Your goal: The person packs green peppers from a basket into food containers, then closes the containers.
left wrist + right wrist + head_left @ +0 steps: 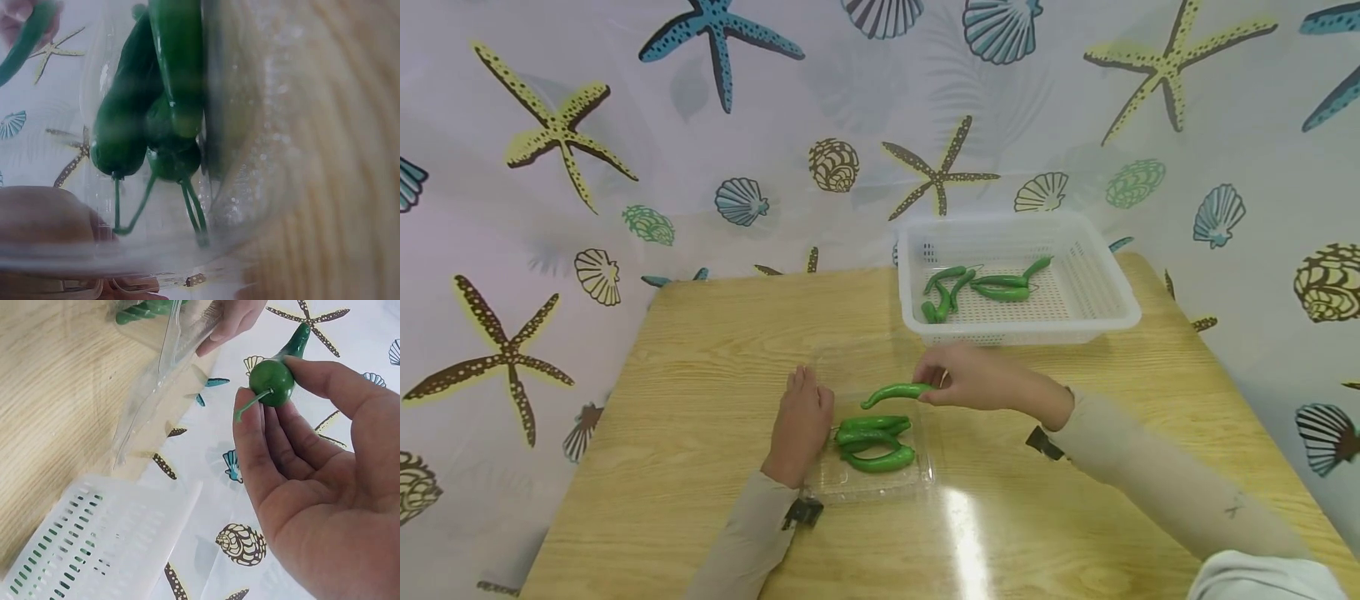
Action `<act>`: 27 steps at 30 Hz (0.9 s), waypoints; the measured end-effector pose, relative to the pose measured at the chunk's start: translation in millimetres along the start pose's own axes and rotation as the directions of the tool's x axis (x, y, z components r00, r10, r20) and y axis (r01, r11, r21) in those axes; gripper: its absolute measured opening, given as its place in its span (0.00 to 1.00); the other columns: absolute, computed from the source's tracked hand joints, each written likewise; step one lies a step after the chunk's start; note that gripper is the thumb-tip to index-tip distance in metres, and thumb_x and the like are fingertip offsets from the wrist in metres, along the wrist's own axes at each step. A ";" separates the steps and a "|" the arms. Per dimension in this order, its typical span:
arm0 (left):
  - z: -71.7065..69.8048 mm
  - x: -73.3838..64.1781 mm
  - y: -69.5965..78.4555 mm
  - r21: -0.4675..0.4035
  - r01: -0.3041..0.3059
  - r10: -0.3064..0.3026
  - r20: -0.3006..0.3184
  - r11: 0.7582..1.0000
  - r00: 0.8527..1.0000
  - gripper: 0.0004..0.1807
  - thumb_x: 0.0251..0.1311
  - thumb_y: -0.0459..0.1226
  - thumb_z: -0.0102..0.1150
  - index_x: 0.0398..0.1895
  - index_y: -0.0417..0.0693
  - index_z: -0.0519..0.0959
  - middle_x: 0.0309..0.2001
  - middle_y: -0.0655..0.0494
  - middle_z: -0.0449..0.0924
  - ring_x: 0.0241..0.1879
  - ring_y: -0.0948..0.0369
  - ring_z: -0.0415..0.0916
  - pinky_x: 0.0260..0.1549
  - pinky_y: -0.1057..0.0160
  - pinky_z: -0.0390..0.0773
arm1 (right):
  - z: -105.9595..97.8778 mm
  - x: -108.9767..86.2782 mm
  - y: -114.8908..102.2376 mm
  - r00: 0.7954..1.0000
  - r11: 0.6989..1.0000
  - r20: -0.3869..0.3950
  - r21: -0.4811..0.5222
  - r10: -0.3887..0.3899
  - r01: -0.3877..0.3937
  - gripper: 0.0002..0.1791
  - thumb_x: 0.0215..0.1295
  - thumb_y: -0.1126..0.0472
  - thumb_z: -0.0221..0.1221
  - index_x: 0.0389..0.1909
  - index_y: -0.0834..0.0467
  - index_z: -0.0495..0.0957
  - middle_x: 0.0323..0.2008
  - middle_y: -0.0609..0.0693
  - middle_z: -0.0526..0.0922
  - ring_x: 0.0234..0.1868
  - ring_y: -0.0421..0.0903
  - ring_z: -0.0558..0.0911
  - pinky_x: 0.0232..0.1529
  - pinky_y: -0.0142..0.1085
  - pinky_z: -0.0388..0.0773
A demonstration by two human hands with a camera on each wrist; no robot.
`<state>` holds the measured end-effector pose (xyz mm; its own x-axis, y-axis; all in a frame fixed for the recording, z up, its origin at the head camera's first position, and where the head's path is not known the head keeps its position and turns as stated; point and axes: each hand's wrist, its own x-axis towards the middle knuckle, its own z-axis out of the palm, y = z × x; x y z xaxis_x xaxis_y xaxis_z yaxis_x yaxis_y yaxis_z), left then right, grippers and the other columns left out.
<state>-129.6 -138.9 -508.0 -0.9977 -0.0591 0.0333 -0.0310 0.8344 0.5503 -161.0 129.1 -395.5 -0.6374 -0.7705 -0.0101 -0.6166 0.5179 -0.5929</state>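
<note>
A clear plastic clamshell box lies open on the table, its lid towards the back. Several green chili peppers lie in it; in the left wrist view, peppers show through the plastic with their stems towards the camera. At the box's left side my left hand holds the edge, its fingers partly hidden. My right hand pinches one green chili pepper near its stem end, between thumb and fingers. That pepper hangs above the back part of the box, its tip pointing left.
Behind and to the right stands a white perforated basket with several green chili peppers inside. The wooden table meets a cloth with a starfish and shell print at the back.
</note>
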 end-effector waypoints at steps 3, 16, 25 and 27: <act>0.6 0.5 -1.0 -0.005 -0.009 0.009 -0.007 1.000 1.000 0.30 0.69 0.42 0.29 0.68 0.30 0.53 0.69 0.36 0.48 0.69 0.45 0.43 0.65 0.48 0.49 | 7.6 1.3 -3.1 0.999 0.999 0.009 -0.029 -0.042 0.042 0.03 0.58 0.58 0.62 0.32 0.51 0.80 0.30 0.37 0.78 0.31 0.33 0.78 0.33 0.28 0.76; -0.6 1.1 0.7 -0.002 -0.009 0.009 -0.014 1.000 1.000 0.30 0.69 0.42 0.30 0.68 0.28 0.53 0.69 0.35 0.49 0.69 0.44 0.44 0.65 0.48 0.49 | 39.3 8.0 -10.7 0.982 0.994 0.186 0.103 -0.040 0.021 0.06 0.60 0.60 0.61 0.37 0.54 0.79 0.31 0.37 0.78 0.33 0.34 0.77 0.36 0.28 0.76; 0.7 1.8 0.7 -0.007 0.017 -0.017 0.007 1.000 1.000 0.31 0.69 0.43 0.29 0.68 0.30 0.52 0.70 0.37 0.47 0.69 0.45 0.43 0.65 0.49 0.48 | 57.6 13.3 -19.6 0.973 0.994 0.217 0.095 -0.079 0.060 0.06 0.58 0.61 0.62 0.36 0.56 0.79 0.31 0.41 0.77 0.32 0.34 0.76 0.35 0.26 0.75; 0.3 1.7 1.2 -0.011 0.019 -0.019 0.006 1.000 1.000 0.31 0.69 0.43 0.29 0.68 0.30 0.52 0.70 0.37 0.47 0.69 0.45 0.43 0.65 0.49 0.48 | 61.1 14.2 -20.8 0.973 0.995 0.219 0.078 -0.079 0.063 0.06 0.57 0.61 0.62 0.35 0.57 0.80 0.31 0.41 0.77 0.31 0.34 0.76 0.34 0.26 0.74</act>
<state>-131.4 -137.7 -507.5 -0.9973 -0.0711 0.0177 -0.0490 0.8270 0.5600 -128.9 84.7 -432.5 -0.4704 -0.8714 -0.1396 -0.6172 0.4379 -0.6537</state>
